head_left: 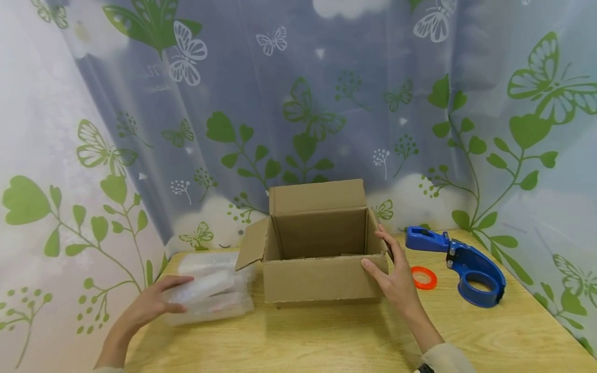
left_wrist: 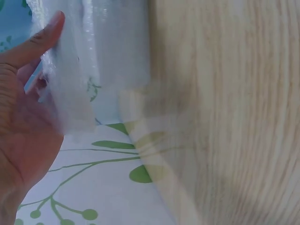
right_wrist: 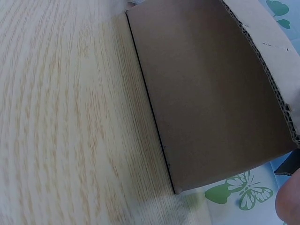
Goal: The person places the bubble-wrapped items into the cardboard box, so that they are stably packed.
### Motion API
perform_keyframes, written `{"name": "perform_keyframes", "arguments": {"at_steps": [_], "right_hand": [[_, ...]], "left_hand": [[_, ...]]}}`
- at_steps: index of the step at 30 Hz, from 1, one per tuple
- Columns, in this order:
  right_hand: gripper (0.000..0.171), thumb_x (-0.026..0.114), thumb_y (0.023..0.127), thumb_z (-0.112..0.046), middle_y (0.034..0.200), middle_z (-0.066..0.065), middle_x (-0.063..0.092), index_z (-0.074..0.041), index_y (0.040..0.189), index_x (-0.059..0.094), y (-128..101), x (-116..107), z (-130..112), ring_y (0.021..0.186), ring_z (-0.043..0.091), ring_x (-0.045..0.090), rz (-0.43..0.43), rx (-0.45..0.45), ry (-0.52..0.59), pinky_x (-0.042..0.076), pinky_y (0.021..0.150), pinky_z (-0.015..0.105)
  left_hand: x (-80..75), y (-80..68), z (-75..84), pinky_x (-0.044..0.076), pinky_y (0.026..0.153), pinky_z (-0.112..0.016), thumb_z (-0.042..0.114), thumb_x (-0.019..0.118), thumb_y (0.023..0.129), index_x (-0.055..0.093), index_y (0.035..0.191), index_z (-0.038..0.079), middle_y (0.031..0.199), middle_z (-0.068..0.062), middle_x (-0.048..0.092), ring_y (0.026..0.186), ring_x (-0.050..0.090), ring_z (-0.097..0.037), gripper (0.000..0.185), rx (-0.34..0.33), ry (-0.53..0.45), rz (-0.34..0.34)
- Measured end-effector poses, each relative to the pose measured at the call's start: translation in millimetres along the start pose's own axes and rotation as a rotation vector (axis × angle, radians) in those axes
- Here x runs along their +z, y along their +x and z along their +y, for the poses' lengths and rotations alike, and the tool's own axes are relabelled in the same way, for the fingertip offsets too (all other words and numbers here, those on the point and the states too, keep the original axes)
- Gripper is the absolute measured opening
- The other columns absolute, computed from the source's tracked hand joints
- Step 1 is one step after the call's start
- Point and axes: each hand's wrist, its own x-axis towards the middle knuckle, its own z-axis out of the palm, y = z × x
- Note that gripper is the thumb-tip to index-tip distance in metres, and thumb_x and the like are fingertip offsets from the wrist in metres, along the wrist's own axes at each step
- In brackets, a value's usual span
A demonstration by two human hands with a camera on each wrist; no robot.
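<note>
An open-topped cardboard box (head_left: 322,282) stands mid-table, with its back flap up and its left flap folded outward. My right hand (head_left: 400,280) holds the box's right front corner, thumb at the front rim and fingers along the right side. In the right wrist view, the box's outer wall (right_wrist: 211,93) fills much of the picture, and only a fingertip shows at the edge. Left of the box, my left hand (head_left: 151,305) grips a bubble-wrapped bundle (left_wrist: 65,79) between thumb and fingers. Beside it lies another wrapped bundle (left_wrist: 117,42); the wrap blurs what is inside.
On the table's right side lie a small blue tape dispenser (head_left: 426,239), an orange-red tape ring (head_left: 424,278) and a larger blue tape gun (head_left: 480,280). A patterned curtain (head_left: 242,155) hangs behind and at both sides of the wooden table (head_left: 326,342).
</note>
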Motion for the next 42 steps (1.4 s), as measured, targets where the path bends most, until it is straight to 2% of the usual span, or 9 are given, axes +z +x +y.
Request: {"name": "perform_keyframes", "arguments": {"at_steps": [7, 13, 16, 19, 25, 27, 32, 38, 42], "right_hand": [[0.064, 0.076, 0.095, -0.01, 0.169, -0.002, 0.031, -0.01, 0.152, 0.047, 1.1, -0.5, 0.9, 0.157, 0.029, 0.024, -0.001, 0.006, -0.007, 0.023, 0.123, 0.06], [0.065, 0.076, 0.095, -0.012, 0.169, -0.004, 0.03, -0.01, 0.152, 0.046, 0.6, -1.1, 1.5, 0.157, 0.028, 0.024, -0.004, 0.019, -0.013, 0.024, 0.124, 0.058], [0.065, 0.076, 0.095, -0.011, 0.169, -0.002, 0.031, -0.01, 0.152, 0.046, 0.3, -1.3, 1.9, 0.157, 0.03, 0.025, -0.003, 0.009, -0.018, 0.024, 0.125, 0.053], [0.065, 0.077, 0.095, -0.01, 0.169, 0.0, 0.032, -0.01, 0.152, 0.047, 0.2, -1.0, 1.4, 0.156, 0.03, 0.025, 0.002, 0.0, -0.014, 0.025, 0.125, 0.046], [0.065, 0.077, 0.094, -0.009, 0.169, 0.0, 0.032, -0.01, 0.152, 0.047, -0.2, -0.5, 2.6, 0.156, 0.029, 0.026, 0.007, -0.001, 0.002, 0.025, 0.124, 0.031], [0.065, 0.077, 0.095, -0.009, 0.169, 0.0, 0.031, -0.009, 0.152, 0.047, -0.3, -0.3, 2.9, 0.156, 0.029, 0.026, 0.006, -0.002, 0.0, 0.024, 0.122, 0.025], [0.064, 0.077, 0.095, -0.009, 0.169, 0.0, 0.032, -0.01, 0.152, 0.047, -0.4, 0.3, 0.5, 0.156, 0.029, 0.026, 0.005, -0.006, 0.007, 0.025, 0.125, 0.039], [0.065, 0.077, 0.095, -0.009, 0.169, -0.001, 0.031, -0.011, 0.152, 0.047, 0.5, -0.1, -0.5, 0.157, 0.029, 0.024, 0.002, 0.0, 0.02, 0.023, 0.124, 0.053], [0.065, 0.076, 0.095, -0.009, 0.17, -0.001, 0.03, -0.01, 0.152, 0.046, 0.0, 0.5, 0.5, 0.157, 0.03, 0.023, -0.007, 0.006, 0.022, 0.023, 0.123, 0.059]], "left_hand": [[-11.9, -1.7, 13.9, 0.056, 0.093, -0.039, 0.03, 0.08, 0.093, 0.053, 0.152, 0.013, 0.154, -0.02, 0.05, 0.138, 0.047, -0.051, 0.067, -0.039, -0.103, -0.011], [-17.9, -0.3, 26.2, 0.054, 0.092, -0.025, 0.033, 0.074, 0.099, 0.054, 0.15, 0.016, 0.148, -0.015, 0.056, 0.129, 0.057, -0.026, 0.058, 0.015, -0.081, 0.062], [-19.6, 0.5, 34.2, 0.052, 0.092, -0.022, 0.036, 0.073, 0.099, 0.057, 0.146, 0.018, 0.146, -0.01, 0.058, 0.128, 0.058, -0.021, 0.053, 0.003, -0.074, 0.098], [-21.3, 2.0, 42.1, 0.052, 0.095, -0.026, 0.039, 0.073, 0.099, 0.059, 0.146, 0.017, 0.147, -0.01, 0.059, 0.134, 0.055, -0.032, 0.054, -0.011, -0.083, 0.116], [-22.6, 7.2, 57.5, 0.044, 0.107, -0.061, 0.042, 0.073, 0.098, 0.061, 0.146, 0.017, 0.15, -0.011, 0.058, 0.142, 0.046, -0.041, 0.055, -0.014, -0.106, 0.139], [-22.6, 8.7, 61.3, 0.049, 0.104, -0.052, 0.043, 0.073, 0.098, 0.062, 0.145, 0.018, 0.149, -0.011, 0.059, 0.137, 0.052, -0.034, 0.055, -0.018, -0.093, 0.163], [-24.9, 12.3, 71.7, 0.051, 0.092, -0.027, 0.044, 0.075, 0.096, 0.061, 0.147, 0.02, 0.152, -0.011, 0.056, 0.133, 0.055, -0.027, 0.057, -0.038, -0.096, 0.206], [-26.1, 19.3, 89.3, 0.049, 0.095, -0.048, 0.048, 0.075, 0.095, 0.063, 0.145, 0.024, 0.155, -0.013, 0.053, 0.137, 0.051, -0.039, 0.056, -0.012, -0.052, 0.24], [-22.2, 25.4, 104.9, 0.05, 0.092, -0.047, 0.05, 0.076, 0.094, 0.065, 0.142, 0.028, 0.148, -0.009, 0.06, 0.127, 0.059, -0.033, 0.054, 0.023, -0.034, 0.26]]}}
